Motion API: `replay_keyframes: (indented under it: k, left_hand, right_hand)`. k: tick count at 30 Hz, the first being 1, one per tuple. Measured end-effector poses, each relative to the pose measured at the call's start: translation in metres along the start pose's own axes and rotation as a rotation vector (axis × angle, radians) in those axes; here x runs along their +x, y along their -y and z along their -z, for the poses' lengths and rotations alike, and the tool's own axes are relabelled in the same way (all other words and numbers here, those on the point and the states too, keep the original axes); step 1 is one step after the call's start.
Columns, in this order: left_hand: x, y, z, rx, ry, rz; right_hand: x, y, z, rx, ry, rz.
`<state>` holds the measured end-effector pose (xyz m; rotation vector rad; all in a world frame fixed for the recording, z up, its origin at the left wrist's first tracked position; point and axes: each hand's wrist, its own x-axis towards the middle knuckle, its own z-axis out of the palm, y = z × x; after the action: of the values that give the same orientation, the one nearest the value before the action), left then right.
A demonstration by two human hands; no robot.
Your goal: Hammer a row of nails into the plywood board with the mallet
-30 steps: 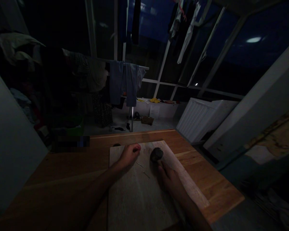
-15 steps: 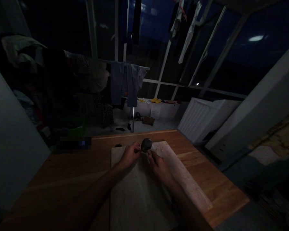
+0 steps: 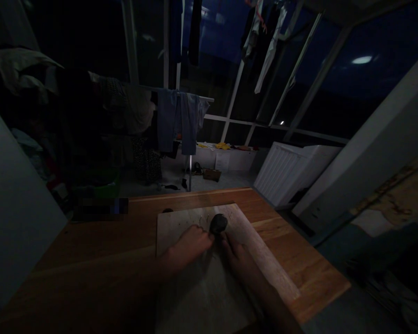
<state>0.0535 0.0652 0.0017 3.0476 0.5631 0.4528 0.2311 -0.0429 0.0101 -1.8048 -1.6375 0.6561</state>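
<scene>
A pale wooden board point(image 3: 202, 287) lies flat on the table. My right hand point(image 3: 237, 255) is closed around the handle of a hammer with a dark, rounded head point(image 3: 218, 224), held low above the board. Just left of the hammer head, my left hand point(image 3: 195, 241) is closed, back of the hand up; what its fingers hold, if anything, is hidden. Beyond my hands, thin nails point(image 3: 208, 217) stand up from the board's far part. Another small upright nail point(image 3: 230, 215) shows to the right of the hammer head.
The brown wooden table point(image 3: 285, 246) reaches past the board on both sides. A small dark round thing point(image 3: 167, 210) sits at the board's far left corner. A blurred-out dark object point(image 3: 101, 208) is at the table's left. Beyond stand a clothes rack with trousers point(image 3: 188, 120) and a white ribbed unit point(image 3: 282, 171).
Both hands and the hammer have come nearer to me, off the board's far part. Nails that my hands covered now show. My left hand has turned its back upward.
</scene>
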Motion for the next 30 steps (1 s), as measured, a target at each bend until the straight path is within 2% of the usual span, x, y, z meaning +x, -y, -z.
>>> replay_keyframes:
  k: [3,6,8,10,13,16,22,27,30]
  left_hand:
    - [0.003,-0.008,-0.001,0.094,0.058,-0.007]
    - [0.002,0.007,0.007,-0.065,0.011,0.024]
    - [0.0,0.026,0.013,-0.285,-0.084,0.102]
    - [-0.003,0.047,0.014,-0.521,-0.235,0.239]
    - [-0.005,0.069,0.005,-0.786,-0.433,0.428]
    - [-0.007,0.075,-0.007,-0.913,-0.456,0.5]
    - [-0.009,0.071,-0.013,-0.898,-0.383,0.492]
    - [-0.011,0.072,-0.013,-0.691,-0.413,0.507]
    - [-0.011,0.07,-0.013,-0.614,-0.414,0.529]
  right_hand:
    - [0.0,0.0,0.0,-0.001,0.003,-0.016]
    - [0.001,-0.001,-0.001,0.025,-0.002,-0.013]
    - [0.001,-0.003,-0.001,0.029,-0.02,-0.015]
    - [0.002,-0.004,-0.002,0.02,-0.03,-0.022]
    - [0.001,-0.005,-0.002,0.006,-0.021,-0.016]
    - [0.0,-0.004,-0.002,0.002,-0.043,-0.009]
    - [0.0,-0.005,-0.001,0.02,-0.027,0.009]
    - [0.001,-0.007,-0.002,0.032,-0.034,-0.011]
    - [0.008,0.005,-0.003,0.092,-0.05,0.028]
